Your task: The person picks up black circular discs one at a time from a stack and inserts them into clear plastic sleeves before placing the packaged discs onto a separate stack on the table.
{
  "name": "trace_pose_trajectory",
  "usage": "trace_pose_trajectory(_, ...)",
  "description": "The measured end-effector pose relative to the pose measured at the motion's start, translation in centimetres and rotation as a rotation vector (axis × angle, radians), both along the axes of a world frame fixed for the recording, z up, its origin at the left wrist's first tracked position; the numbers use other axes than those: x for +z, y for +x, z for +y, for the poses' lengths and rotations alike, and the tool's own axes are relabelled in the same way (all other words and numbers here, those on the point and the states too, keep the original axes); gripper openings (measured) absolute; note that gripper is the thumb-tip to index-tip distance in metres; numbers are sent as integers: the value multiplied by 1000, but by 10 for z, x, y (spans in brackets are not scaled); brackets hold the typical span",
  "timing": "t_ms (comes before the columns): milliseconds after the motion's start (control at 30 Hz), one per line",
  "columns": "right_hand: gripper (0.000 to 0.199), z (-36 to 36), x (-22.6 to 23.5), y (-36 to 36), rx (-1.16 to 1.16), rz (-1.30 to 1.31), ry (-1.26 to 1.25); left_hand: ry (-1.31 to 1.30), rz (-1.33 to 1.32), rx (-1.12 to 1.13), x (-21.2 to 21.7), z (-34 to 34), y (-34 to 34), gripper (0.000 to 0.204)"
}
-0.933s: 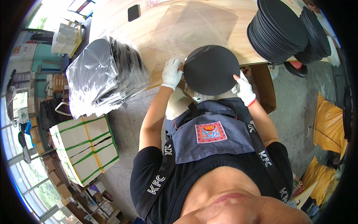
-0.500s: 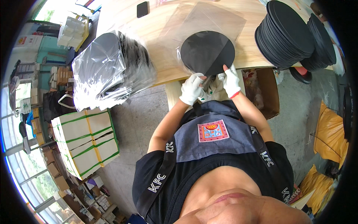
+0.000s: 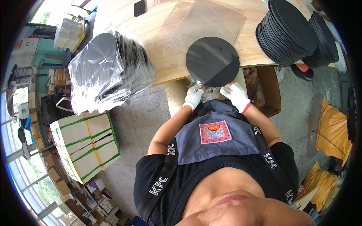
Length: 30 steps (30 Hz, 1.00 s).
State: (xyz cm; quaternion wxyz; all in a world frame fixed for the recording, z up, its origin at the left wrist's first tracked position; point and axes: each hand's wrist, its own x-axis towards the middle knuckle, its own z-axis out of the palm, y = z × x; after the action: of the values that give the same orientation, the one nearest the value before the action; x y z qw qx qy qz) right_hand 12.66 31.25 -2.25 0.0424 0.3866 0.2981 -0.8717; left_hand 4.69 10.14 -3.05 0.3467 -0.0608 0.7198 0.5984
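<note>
1 black disc (image 3: pixel 212 62): right hand (image 3: pixel 237 96) pinches its edge; unclear whether left hand (image 3: pixel 194 96) grips.

daylight pours through the windows (image 3: pixel 43 192) at my left, nearly white; glare streaks my disc (image 3: pixel 212 62) and the wrap (image 3: pixel 96 67); edges bend toward the black rim.

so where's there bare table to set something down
Bare wood shows on the table around the phone, along the near edge between the bagged stack and the black disc, and in a strip between the clear sheets and the tall black stack. It's crowded mid-table, where the sheets lie, and at the right end, where a second stack stands close.
</note>
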Motion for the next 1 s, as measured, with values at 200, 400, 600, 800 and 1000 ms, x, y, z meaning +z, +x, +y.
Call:
trace_pose_trajectory(200, 29, -22, 2, -69, 237, 276, -451, -117, 55, -69, 10, -6, 2, 23)
trace_pose_trajectory(400, 34, -28, 13, -83, 585, 306, -329, 90, -99, 128, 20, -29, -4, 30)
trace_pose_trajectory(600, 29, -47, 70, -73, 1083, 391, 815, 128, -176, 333, 3, -64, 7, 35)
trace_pose_trajectory(800, 18, -86, 36, -79, 1213, 804, 1746, 231, -193, 480, -10, -83, 20, 41)
trace_pose_trajectory(1000, 17, -120, 26, -80, 1225, 894, 1931, 273, -156, 404, 12, -86, 20, 24)
